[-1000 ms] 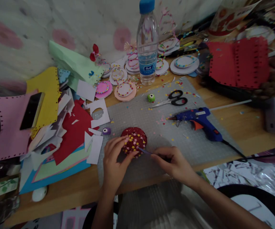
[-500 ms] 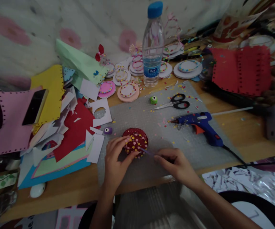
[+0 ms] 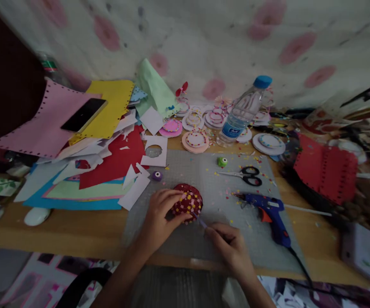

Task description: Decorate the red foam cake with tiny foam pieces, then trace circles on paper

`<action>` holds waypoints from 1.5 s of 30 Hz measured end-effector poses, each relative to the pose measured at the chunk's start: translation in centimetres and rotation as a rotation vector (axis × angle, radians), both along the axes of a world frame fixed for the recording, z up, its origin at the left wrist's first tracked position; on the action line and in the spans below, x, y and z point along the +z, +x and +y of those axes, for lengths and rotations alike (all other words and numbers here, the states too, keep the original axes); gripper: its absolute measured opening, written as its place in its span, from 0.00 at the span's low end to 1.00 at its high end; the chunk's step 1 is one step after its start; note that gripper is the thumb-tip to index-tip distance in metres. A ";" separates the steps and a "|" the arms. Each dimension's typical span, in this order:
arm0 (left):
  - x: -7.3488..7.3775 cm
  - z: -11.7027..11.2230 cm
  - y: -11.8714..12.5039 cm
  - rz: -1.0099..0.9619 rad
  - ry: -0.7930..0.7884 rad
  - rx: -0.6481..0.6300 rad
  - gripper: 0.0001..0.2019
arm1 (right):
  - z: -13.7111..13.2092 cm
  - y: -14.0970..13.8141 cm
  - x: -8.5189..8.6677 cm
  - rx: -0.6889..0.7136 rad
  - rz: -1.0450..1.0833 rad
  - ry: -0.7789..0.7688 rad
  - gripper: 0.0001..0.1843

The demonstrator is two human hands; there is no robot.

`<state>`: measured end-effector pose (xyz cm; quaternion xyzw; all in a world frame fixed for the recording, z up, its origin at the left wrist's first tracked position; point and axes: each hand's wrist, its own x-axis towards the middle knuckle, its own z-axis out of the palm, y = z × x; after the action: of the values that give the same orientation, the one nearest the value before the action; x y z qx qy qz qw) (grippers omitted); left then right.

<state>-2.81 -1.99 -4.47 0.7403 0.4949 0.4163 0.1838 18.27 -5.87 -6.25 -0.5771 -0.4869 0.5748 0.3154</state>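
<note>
A round dark red glitter disc (image 3: 189,200) dotted with small coloured stars lies on the grey mat (image 3: 210,188). My left hand (image 3: 160,216) grips the disc's left and lower edge between fingers and thumb. My right hand (image 3: 229,248) is pinched on a thin blue stick (image 3: 201,221) whose tip touches the disc's lower right rim.
A blue glue gun (image 3: 270,214) and black scissors (image 3: 247,176) lie on the mat to the right. A water bottle (image 3: 242,112) stands behind among round paper decorations. Coloured foam sheets (image 3: 108,162), a phone (image 3: 83,114) and a white mouse (image 3: 36,216) fill the left. Red perforated sheets (image 3: 327,169) sit right.
The camera has swung left and tilted, so everything has shifted right in view. My hands stay on the disc and stick in much the same grip.
</note>
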 end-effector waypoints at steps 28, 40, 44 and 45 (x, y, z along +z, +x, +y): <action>-1.3 -1.1 -0.8 0.131 -0.097 -0.004 0.45 | 14.5 -0.7 3.9 0.268 -0.852 0.783 0.15; 1.7 -2.2 -1.3 -0.020 -0.089 -0.112 0.41 | 5.2 1.1 7.4 0.247 -0.238 0.743 0.10; 4.0 -2.7 -1.5 0.034 0.057 -0.193 0.37 | 5.1 0.4 10.3 0.274 -0.182 0.708 0.08; 4.5 -2.8 -1.4 0.047 0.096 -0.200 0.36 | 5.3 0.3 10.8 0.294 -0.181 0.706 0.08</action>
<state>-4.24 -4.74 0.03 0.8034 0.4022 0.4017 0.1774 18.54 -0.62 4.56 -0.4055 -0.7580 0.3578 0.3647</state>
